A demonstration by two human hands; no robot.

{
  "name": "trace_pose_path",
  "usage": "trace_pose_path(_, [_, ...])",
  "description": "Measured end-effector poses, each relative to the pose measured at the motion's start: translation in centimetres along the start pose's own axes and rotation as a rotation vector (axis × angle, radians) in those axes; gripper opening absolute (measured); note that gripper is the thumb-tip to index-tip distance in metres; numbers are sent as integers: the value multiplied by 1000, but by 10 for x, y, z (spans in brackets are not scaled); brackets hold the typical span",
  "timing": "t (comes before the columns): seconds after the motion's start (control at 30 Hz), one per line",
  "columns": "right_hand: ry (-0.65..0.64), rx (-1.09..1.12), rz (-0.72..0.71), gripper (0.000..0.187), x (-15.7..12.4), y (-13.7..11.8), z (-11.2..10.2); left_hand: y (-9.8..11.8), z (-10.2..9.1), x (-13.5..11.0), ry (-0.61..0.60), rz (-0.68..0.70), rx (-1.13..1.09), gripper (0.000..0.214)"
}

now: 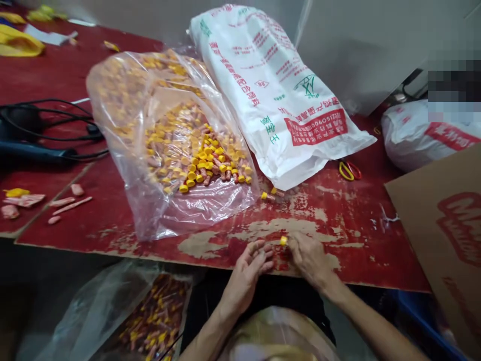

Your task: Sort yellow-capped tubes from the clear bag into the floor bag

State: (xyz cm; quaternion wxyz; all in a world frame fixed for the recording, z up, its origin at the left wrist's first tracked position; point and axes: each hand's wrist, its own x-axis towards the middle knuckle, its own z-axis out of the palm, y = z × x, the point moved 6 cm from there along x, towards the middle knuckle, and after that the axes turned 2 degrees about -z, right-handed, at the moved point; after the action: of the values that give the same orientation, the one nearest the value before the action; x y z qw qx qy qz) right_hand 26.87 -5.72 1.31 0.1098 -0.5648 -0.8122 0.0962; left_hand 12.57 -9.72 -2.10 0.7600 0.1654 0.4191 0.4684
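At the table's front edge, my right hand [311, 256] pinches a small piece with a yellow cap [283, 240]; its body is hidden by my fingers. My left hand [252, 264] is just to the left, palm turned inward, fingers loosely curved and apart, with nothing visible in it. Beyond both hands lies a clear plastic bag [165, 220], its mouth toward me, full of similar yellow-capped pieces [205, 163] with pinkish patterned bodies. A couple of loose capped pieces [267, 196] rest on the table right of the bag's mouth.
A large white printed sack [259, 75] lies behind. Yellow-and-red-handled scissors [349, 171] lie right of it, near a cardboard box [432, 210]. Black cables and a dark blue tool [33, 150] lie left on the worn red table [112, 230]. Another bag of pieces [158, 316] sits below.
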Motion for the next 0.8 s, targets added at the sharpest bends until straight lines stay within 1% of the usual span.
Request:
trace_pose_path(0.03, [93,131,-74,35,-2,-19,-1,-1,4,-1,-31,-5,-71,33])
trace_pose_path(0.07, [137,234,-152,34,-2,-36,-2,-1,6,-2,-41,7,-141,31])
trace_pose_path(0.1, [146,307,-224,32,0,-49,-2,0,5,-1,-28,30,-203,29])
trace_pose_path(0.13, [156,343,-272,30,5,-56,-4,2,1,-1,5,53,-254,28])
trace_pose_path(0.17, [179,338,-287,30,14,-57,-7,3,-4,0,49,70,-292,28])
trace_pose_path(0.2, [215,293,-270,30,25,-51,-10,4,-10,1,93,75,-317,29])
trace_pose_path(0.27, [278,116,-171,31,53,-30,-14,6,-19,1,138,58,-336,31])
trace_pose_path(0.3, [271,6,-119,30,69,-19,-12,6,-21,1,137,48,-331,32])
trace_pose_path(0.33, [242,-100,-85,28,84,-10,-9,6,-22,1,125,42,-320,33])
trace_pose_path(0.4, [163,-258,-73,25,106,-2,2,5,-20,-1,80,23,-299,35])
trace_pose_path(0.47, [131,-334,-93,23,114,-2,7,3,-17,-3,43,0,-288,34])
trace_pose_path(0.53, [94,-334,-119,20,108,-5,5,2,-15,-4,30,-5,-291,32])
trace_pose_path(0.57, [46,-311,-129,19,101,-4,3,2,-15,-3,26,-5,-295,30])
trace_pose_path(0.67, [-191,-269,-140,17,72,4,-9,2,-13,-1,9,-21,-307,29])
trace_pose_path(0.73, [-336,-345,-129,19,57,12,-16,0,-10,1,-6,-38,-298,30])
trace_pose_path(0.8, [-434,-459,-112,20,50,17,-16,-1,-6,3,-20,-43,-264,32])
